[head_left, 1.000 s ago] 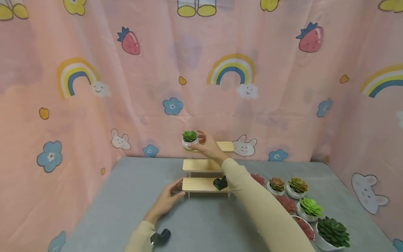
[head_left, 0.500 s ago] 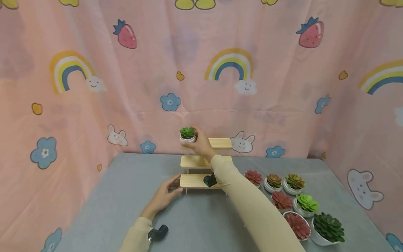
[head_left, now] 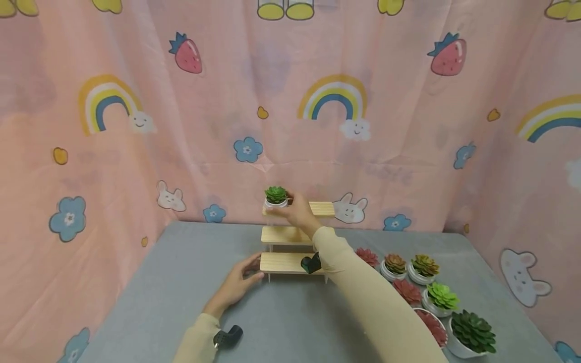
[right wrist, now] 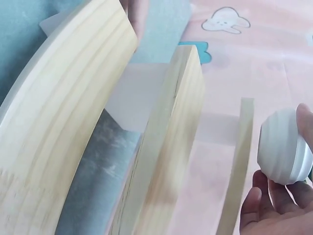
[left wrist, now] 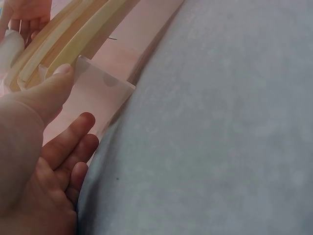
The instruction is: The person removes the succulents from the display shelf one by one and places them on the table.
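A three-tier wooden stand (head_left: 290, 262) with clear side panels stands at the back of the table. My right hand (head_left: 300, 212) grips a small white pot (right wrist: 279, 147) with a green succulent (head_left: 276, 194) at the left end of the top tier (head_left: 322, 208). In the right wrist view, a narrow gap shows between the pot's base and that tier's board. My left hand (head_left: 238, 282) holds the left end of the lowest tier, thumb in front and fingers behind. The left wrist view shows its thumb (left wrist: 61, 81) against the wooden edge beside the clear panel (left wrist: 102, 81).
Several potted succulents stand on the right of the grey table (head_left: 195, 252): a dark green one (head_left: 473, 331), a bright green one (head_left: 441, 296), red ones (head_left: 407, 291) and brownish ones (head_left: 424, 267). The right forearm partly covers some. A pink patterned curtain (head_left: 390, 151) hangs behind the table.
My right hand has shifted the potted succulent slightly to the right along the top tier. My left hand keeps its hold at the stand's lower left end. The head view has moved a little.
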Available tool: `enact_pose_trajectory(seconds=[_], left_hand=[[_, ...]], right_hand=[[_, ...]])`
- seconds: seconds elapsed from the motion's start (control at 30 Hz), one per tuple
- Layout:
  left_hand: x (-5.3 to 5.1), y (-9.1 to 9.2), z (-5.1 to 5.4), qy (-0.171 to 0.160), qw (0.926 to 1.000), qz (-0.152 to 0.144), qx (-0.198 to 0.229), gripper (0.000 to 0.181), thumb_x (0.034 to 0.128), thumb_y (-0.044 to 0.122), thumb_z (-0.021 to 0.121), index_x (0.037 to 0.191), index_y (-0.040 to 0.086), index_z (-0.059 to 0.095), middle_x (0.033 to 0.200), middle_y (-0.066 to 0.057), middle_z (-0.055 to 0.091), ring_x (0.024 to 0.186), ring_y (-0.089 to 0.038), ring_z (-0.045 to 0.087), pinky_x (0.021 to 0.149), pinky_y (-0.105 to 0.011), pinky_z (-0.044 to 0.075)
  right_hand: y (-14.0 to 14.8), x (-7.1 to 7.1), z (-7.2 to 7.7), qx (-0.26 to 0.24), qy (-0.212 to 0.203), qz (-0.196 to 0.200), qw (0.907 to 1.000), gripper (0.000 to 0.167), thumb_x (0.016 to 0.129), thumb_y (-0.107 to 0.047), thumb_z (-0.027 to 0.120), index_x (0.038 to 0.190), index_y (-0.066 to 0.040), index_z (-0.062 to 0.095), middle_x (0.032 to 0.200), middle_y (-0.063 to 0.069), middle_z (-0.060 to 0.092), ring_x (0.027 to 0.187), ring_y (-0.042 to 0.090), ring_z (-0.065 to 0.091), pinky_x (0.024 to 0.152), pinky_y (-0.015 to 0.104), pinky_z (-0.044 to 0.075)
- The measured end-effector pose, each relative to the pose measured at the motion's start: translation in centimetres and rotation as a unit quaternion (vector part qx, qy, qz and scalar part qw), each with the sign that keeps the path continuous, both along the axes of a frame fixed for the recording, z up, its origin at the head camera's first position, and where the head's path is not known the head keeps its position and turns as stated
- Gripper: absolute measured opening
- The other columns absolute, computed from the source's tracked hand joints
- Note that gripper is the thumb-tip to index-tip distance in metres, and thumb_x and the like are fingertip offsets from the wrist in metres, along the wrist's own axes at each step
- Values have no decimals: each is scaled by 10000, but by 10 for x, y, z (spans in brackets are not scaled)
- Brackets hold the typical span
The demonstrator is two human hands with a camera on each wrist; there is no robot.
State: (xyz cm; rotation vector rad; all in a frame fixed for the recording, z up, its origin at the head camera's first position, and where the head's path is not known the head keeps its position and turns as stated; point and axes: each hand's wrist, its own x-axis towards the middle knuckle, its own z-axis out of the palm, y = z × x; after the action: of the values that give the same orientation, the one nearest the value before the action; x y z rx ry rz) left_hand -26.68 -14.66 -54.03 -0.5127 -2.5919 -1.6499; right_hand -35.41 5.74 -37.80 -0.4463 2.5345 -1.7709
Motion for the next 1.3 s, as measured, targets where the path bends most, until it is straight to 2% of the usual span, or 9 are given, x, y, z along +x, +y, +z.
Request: enact_pose_trajectory(seconds=[0.13,0.27,0.4,0.67,0.87,1.1,1.3], left_hand=[[-2,0,-1,-90,9999,-8,-79,600,977,237,674,1514,79,460,1361,-152,654,1244,-331,615,1012,-471,443],[-2,0,0,-131,9999,6,-56,615,970,243,684,1517,78,456,1359,-144,654,1253,-330,607,1027,-468,429],[0,1,1,-134,9999,58,52,614,965,236,690,1511,69,463,1347,-145,659,1249,-335,607,1029,-476,424],[0,1,2,-54,10000,7,18,599,972,235,680,1508,70,468,1354,-159,656,1249,-348,610,1041,-523,428],[0,1,3,-44,10000,20,-24,605,977,235,674,1511,52,456,1354,-159,657,1249,-347,613,1043,-533,430],[0,1,2,-58,9999,70,-51,599,972,236,682,1508,73,469,1348,-150,661,1247,-333,615,1034,-492,437],[-1,1,2,14,10000,1,-87,600,978,252,674,1511,72,464,1347,-163,659,1244,-349,616,1029,-495,445]], right_hand=[[10,6,5,55,20,7,10000,660,889,-167,786,1462,-8,500,1389,185,592,1191,319,593,921,368,546],[19,12,9,-26,140,155,9998,629,889,-149,784,1445,-17,521,1326,201,612,1114,290,611,812,340,593],[29,17,9,-127,312,379,9987,587,890,-127,781,1416,-14,548,1284,213,632,1063,262,628,829,369,607],[51,26,18,406,717,351,9960,534,887,-152,778,1374,-42,591,1252,188,673,1049,277,645,851,345,543],[67,30,22,495,662,379,9959,563,898,-189,769,1405,-56,564,1266,169,658,1053,255,623,841,335,521],[87,39,25,618,744,342,9947,649,901,-219,774,1471,-65,505,1340,175,632,1086,292,631,863,377,535],[100,49,31,691,704,302,9947,693,900,-218,778,1497,-52,467,1352,192,617,1089,312,637,883,404,553]])
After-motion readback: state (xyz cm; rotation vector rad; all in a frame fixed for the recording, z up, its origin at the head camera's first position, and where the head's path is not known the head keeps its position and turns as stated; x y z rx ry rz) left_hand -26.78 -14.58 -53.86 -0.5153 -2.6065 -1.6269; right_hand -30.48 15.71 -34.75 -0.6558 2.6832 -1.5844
